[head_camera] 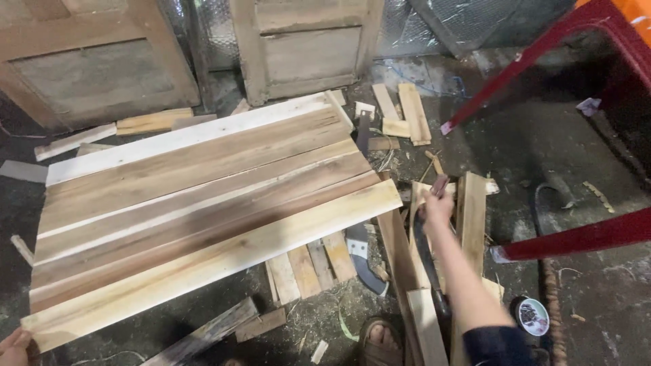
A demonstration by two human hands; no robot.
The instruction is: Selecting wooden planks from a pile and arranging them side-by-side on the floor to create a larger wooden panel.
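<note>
— Where are my hands?
— My right hand [437, 207] grips a long dark blade [428, 261] over short pale wooden slats [471, 217] on the floor. My left hand [13, 339] touches the long pale plank's [217, 261] corner; its grip I can't tell.

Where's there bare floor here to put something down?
Bare floor lies right of the upright slats, between the two red bars, apart from a few small scraps. The flat top of the laid-out planks is free too. It is crowded around the right hand, with offcuts and a curved blade.
</note>
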